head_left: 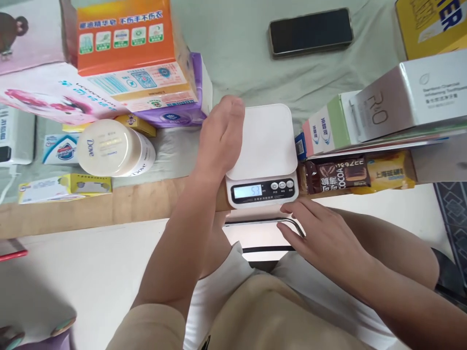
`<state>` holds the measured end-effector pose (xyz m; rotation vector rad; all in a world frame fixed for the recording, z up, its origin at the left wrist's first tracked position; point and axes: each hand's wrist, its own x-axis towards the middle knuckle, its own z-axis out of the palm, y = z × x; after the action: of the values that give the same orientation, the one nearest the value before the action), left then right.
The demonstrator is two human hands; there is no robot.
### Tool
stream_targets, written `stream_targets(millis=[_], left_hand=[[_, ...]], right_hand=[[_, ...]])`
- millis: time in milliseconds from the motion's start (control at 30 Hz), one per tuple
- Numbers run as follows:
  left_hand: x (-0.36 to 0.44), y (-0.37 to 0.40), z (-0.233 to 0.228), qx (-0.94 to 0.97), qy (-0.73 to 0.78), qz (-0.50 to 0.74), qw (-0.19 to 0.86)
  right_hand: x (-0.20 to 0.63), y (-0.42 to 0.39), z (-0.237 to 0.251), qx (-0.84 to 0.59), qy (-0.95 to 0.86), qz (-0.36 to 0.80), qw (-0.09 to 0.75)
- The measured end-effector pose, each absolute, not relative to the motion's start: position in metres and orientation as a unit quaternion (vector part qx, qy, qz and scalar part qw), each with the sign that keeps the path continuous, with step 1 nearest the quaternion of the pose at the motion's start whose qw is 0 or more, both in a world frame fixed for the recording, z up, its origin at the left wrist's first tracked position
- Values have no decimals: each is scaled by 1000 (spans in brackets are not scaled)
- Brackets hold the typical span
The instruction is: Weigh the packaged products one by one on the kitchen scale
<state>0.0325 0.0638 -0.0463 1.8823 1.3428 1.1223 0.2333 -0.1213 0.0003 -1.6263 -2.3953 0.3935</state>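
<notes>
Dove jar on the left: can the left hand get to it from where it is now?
Probably yes. The left hand rests against the left edge of the scale, and the Dove jar lies on its side just left of it, with only bare cloth between. The stacked boxes sit behind the jar, not in the path.

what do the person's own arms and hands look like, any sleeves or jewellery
Both hands are bare: the left hand and the right hand show no gloves, rings, watch or bracelets. The forearms are uncovered too. Short beige sleeves begin only near the upper arms, part of a plain beige top with no visible markings.
</notes>
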Motion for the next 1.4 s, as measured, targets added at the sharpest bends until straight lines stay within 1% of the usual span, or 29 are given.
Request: stream_targets(millis=[167,333,400,533,567,700,867,1067,1267,1400], left_hand=[[26,39,-42,665,545,419,293],[15,25,-40,678,531,417,291],[13,18,-34,693,521,424,261],[6,6,-20,696,517,476,150],[4,5,-19,689,515,491,136],[-6,7,-22,655,523,520,164],[-5,6,-30,671,500,512,193],[0,8,-32,664,463,552,200],[0,22,-39,669,398,591,211],[4,26,-36,678,368,610,181]], right_hand=[[233,-117,3,-557,-810,141,115],[232,-116,3,-575,-795,156,110],[232,-114,3,-582,-792,159,96],[229,-111,5,-612,-769,175,63],[227,-110,6,-618,-762,184,56],[215,-108,10,-628,-745,224,36],[199,-103,14,-635,-720,279,4],[190,-100,17,-641,-695,327,16],[180,-97,19,-591,-702,399,4],[173,-97,14,-558,-717,418,4]])
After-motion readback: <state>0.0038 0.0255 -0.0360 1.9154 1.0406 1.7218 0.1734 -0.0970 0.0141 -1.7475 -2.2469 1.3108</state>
